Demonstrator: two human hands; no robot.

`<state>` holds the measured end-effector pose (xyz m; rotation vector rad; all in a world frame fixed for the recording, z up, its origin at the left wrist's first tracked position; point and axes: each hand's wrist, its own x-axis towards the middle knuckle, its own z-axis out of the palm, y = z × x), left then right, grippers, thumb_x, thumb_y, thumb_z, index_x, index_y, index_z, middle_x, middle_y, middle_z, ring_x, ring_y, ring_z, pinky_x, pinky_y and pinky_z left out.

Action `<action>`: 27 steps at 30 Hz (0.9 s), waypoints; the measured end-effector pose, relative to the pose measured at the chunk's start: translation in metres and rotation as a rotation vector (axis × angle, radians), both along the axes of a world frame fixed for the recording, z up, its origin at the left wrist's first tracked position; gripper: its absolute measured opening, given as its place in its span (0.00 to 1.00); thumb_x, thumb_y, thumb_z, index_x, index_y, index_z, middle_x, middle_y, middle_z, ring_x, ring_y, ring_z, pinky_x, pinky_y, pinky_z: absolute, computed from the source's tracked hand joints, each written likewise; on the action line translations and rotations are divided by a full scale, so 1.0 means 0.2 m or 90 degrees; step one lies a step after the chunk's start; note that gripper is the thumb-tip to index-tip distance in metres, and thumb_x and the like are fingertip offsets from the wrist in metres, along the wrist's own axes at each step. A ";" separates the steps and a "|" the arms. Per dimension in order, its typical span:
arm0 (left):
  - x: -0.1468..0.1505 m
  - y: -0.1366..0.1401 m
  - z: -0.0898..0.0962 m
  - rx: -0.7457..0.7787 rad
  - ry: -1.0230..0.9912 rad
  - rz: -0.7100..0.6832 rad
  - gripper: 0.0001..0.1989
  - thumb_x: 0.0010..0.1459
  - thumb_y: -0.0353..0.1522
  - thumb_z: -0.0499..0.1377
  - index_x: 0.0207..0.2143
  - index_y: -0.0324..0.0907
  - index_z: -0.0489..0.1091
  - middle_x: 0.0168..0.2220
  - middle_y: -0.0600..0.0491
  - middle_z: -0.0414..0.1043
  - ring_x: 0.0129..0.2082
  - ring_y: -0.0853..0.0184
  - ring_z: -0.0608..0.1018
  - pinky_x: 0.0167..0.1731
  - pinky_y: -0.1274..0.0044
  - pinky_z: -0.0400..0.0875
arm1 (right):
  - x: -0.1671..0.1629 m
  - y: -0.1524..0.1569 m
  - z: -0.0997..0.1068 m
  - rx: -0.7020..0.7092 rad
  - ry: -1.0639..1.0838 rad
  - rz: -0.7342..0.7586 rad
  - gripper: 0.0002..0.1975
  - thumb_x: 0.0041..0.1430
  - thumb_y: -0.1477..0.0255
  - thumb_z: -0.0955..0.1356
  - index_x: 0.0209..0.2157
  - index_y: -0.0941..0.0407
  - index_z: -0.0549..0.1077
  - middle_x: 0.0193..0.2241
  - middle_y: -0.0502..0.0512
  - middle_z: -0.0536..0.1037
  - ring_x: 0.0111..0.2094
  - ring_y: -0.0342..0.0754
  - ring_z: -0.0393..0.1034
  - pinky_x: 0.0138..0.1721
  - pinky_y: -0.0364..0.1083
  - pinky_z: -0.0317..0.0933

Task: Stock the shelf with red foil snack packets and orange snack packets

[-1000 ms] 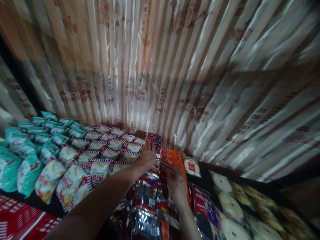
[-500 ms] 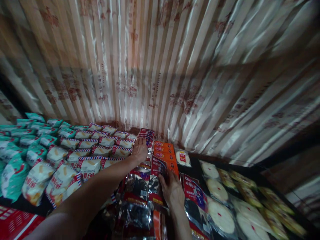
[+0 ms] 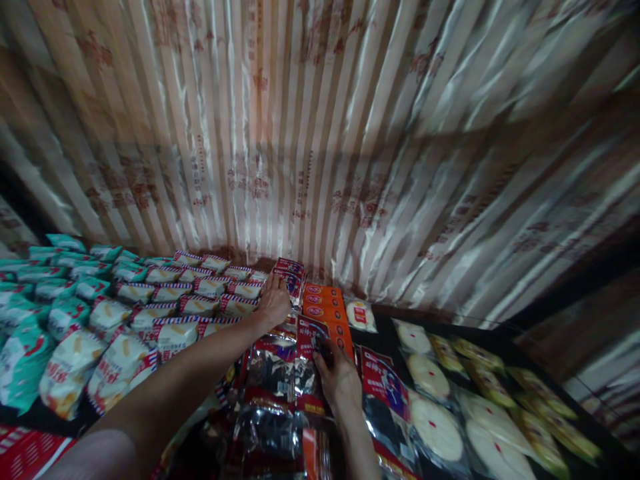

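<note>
My left hand [image 3: 275, 301] reaches far forward and lies with stretched fingers on a dark red snack packet [image 3: 289, 270] at the back of a row. Closer to me, my right hand [image 3: 340, 377] has its fingers curled on the right edge of another dark red packet [image 3: 311, 387] with a dark clear window. Part of that hand's grip is hidden. Beside it on the left lies a similar packet [image 3: 273, 377], with more stacked in front. Orange boxes or packs [image 3: 324, 303] stand just behind my right hand.
White shrimp-snack bags [image 3: 173, 333] and green bags [image 3: 25, 360] fill the left. To the right lie a red packet [image 3: 385, 400], round white flat packs [image 3: 435, 427] and yellow packs [image 3: 540, 440]. A red basket [image 3: 30, 453] is at lower left; a striped plastic sheet [image 3: 300, 133] hangs behind.
The whole view has shifted slightly, so the goods appear a little further left. Both hands stay at nearly the same places on the packets.
</note>
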<state>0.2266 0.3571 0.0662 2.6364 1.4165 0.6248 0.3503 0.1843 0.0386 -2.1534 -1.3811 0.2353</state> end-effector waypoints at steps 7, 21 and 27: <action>-0.01 -0.05 0.07 0.010 0.007 0.056 0.22 0.59 0.28 0.47 0.55 0.25 0.60 0.58 0.31 0.59 0.62 0.54 0.58 0.58 0.62 0.53 | 0.01 0.00 0.00 0.005 -0.003 -0.012 0.18 0.58 0.67 0.63 0.47 0.60 0.72 0.44 0.61 0.77 0.45 0.53 0.72 0.46 0.47 0.63; 0.21 -0.32 0.02 0.093 0.215 -0.346 0.16 0.60 0.27 0.49 0.49 0.37 0.67 0.49 0.44 0.72 0.57 0.59 0.66 0.62 0.56 0.36 | 0.04 -0.01 0.03 0.082 0.073 -0.074 0.22 0.58 0.66 0.56 0.45 0.60 0.73 0.43 0.63 0.77 0.41 0.52 0.74 0.42 0.46 0.65; 0.25 -0.27 0.03 -0.016 0.151 -0.279 0.16 0.57 0.21 0.47 0.42 0.36 0.71 0.42 0.42 0.74 0.46 0.59 0.74 0.58 0.60 0.53 | 0.07 -0.01 0.03 0.104 0.150 -0.108 0.25 0.55 0.61 0.57 0.44 0.61 0.74 0.43 0.64 0.77 0.43 0.54 0.73 0.43 0.49 0.65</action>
